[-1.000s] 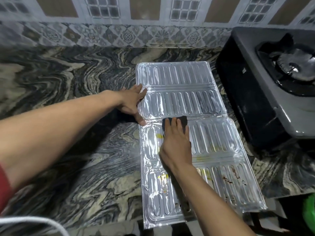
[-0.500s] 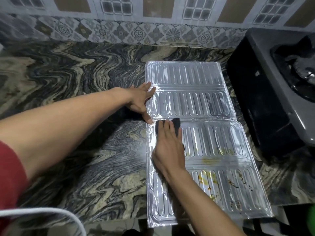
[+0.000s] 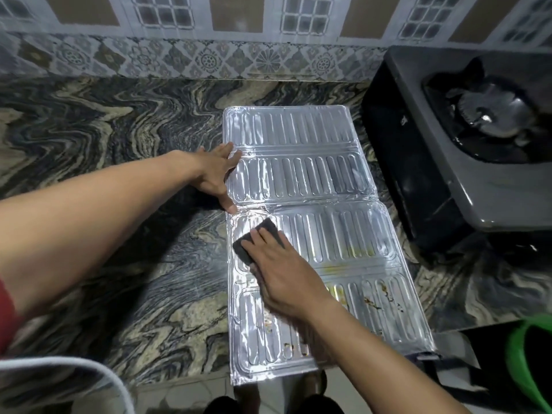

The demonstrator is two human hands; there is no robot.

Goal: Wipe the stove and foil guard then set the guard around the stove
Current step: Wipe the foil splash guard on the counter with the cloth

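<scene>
The silver ribbed foil guard lies unfolded flat on the marbled counter, its near end hanging over the counter's front edge. Brown and yellow stains mark its near right panels. My left hand rests flat with spread fingers on the guard's left edge at the far fold. My right hand presses a dark grey sponge onto the left part of the near panel. The grey gas stove with its black burner stands to the right of the guard.
The dark swirled marble counter stretches to the left. A patterned tile wall runs along the back. A green object sits low at the right, below the counter's edge. A white cord crosses the lower left corner.
My right hand has slid the sponge leftward and nearer along the near panel, turning it at an angle. My left hand stays planted on the guard's left edge.
</scene>
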